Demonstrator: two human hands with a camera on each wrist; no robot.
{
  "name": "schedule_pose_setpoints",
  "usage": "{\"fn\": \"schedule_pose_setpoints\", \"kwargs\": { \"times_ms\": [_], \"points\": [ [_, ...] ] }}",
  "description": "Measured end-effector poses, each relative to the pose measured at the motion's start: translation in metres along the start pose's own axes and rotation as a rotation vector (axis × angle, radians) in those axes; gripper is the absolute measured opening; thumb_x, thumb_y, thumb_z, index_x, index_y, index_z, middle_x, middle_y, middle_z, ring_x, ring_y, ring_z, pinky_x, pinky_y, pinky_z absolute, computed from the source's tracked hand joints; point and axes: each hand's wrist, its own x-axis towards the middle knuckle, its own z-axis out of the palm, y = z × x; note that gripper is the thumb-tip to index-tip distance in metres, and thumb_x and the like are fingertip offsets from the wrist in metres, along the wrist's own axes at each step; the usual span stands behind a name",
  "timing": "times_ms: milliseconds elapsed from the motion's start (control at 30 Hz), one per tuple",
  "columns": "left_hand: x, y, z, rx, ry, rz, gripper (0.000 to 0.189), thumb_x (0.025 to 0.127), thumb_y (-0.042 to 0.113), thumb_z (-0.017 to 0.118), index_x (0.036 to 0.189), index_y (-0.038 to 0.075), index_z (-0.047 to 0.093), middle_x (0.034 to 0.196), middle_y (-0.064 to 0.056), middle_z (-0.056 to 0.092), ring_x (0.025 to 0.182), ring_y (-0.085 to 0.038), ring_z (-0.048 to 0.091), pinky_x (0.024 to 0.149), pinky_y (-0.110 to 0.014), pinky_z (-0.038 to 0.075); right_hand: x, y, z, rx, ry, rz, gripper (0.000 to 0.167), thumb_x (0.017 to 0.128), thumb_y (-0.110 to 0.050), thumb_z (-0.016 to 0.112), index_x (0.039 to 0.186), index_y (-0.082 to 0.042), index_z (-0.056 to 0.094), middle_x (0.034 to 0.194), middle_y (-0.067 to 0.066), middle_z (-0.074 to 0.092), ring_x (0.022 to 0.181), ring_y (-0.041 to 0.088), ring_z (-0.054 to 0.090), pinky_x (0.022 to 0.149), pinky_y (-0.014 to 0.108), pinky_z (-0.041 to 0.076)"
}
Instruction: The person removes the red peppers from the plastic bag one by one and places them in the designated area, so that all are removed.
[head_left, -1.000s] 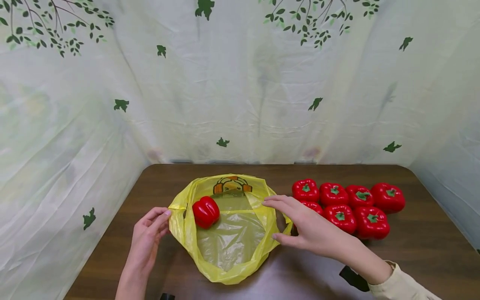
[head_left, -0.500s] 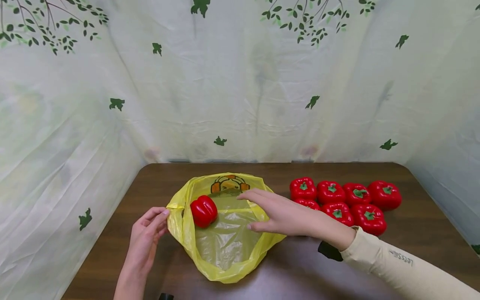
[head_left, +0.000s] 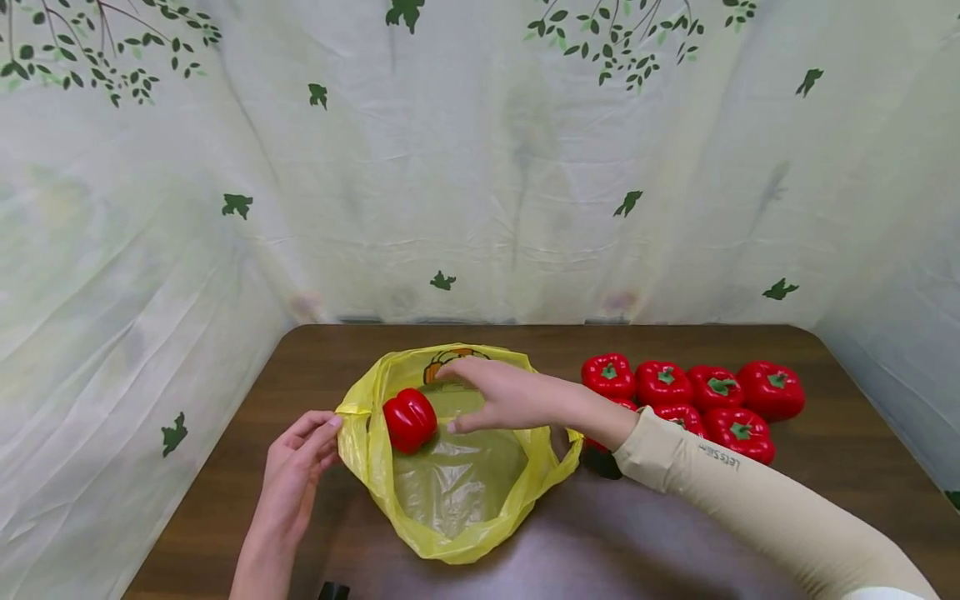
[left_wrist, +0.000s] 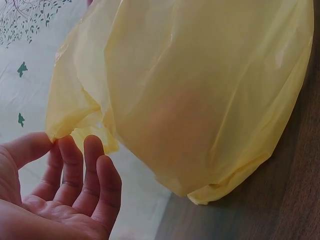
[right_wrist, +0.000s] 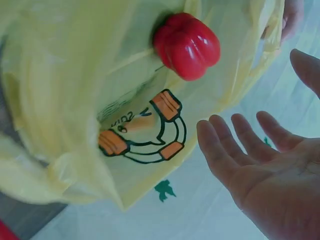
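Note:
A yellow plastic bag [head_left: 450,546] stands with its mouth spread wide, and one red bell pepper [head_left: 410,420] lies inside toward the left. My left hand [head_left: 292,475] pinches the bag's left edge between thumb and forefinger; the left wrist view shows the hand [left_wrist: 65,190] with its other fingers loosely bent. Over the mouth reaches my right hand [head_left: 502,396], fingers spread, holding nothing, its thumb a little right of the pepper. In the right wrist view that hand [right_wrist: 270,170] is apart from the pepper [right_wrist: 187,46], and a cartoon print shows on the bag's inner wall.
Several more red bell peppers [head_left: 722,387] with green stems stand in two rows on the brown table [head_left: 247,450], right of the bag. A pale cloth [head_left: 525,167] with leaf patterns hangs behind and at the sides. A small black object [head_left: 333,591] is at the front edge.
My right hand has moved left, from the bag's right edge to above its mouth near the pepper. The left hand keeps its pinch on the bag's edge.

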Motion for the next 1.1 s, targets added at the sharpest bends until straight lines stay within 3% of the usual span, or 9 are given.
{"fn": "schedule_pose_setpoints", "kwargs": {
  "times_ms": [233,533,833,1100],
  "points": [
    [0.000,0.001,0.000,0.001,-0.003,0.007,0.012,0.096,0.020,0.066,0.095,0.008,0.068,0.085,-0.001,0.066,0.072,-0.013,0.064,0.069,-0.028,0.054,0.032,0.003,0.010,0.057,0.004,0.017,0.063,0.090,-0.038,0.070,0.141,-0.011,0.046,0.136,0.000,0.054,0.124,0.013,0.050,0.102,0.029,0.041],
    [-0.001,0.002,-0.002,0.008,-0.006,0.007,0.014,0.096,0.021,0.066,0.097,0.007,0.067,0.087,-0.001,0.067,0.074,-0.014,0.064,0.071,-0.028,0.054,0.065,0.007,0.041,0.132,0.046,0.129,0.065,0.089,-0.038,0.072,0.140,-0.005,0.047,0.138,0.010,0.053,0.126,0.023,0.050,0.101,0.031,0.043],
    [-0.001,0.002,-0.002,0.016,-0.002,-0.001,0.017,0.096,0.023,0.067,0.098,0.006,0.066,0.086,-0.001,0.067,0.073,-0.015,0.063,0.070,-0.028,0.054,0.078,0.016,0.070,0.193,0.134,0.226,0.075,0.084,-0.042,0.077,0.142,-0.007,0.044,0.136,0.009,0.053,0.119,0.020,0.053,0.094,0.030,0.048],
    [0.000,0.000,-0.002,-0.005,-0.009,0.006,0.012,0.096,0.020,0.066,0.095,0.008,0.067,0.083,-0.001,0.066,0.069,-0.014,0.062,0.066,-0.028,0.054,0.083,0.021,0.083,0.210,0.124,0.269,0.075,0.080,-0.041,0.080,0.139,-0.011,0.044,0.119,0.001,0.060,0.099,0.013,0.058,0.080,0.026,0.051]
  ]
}}
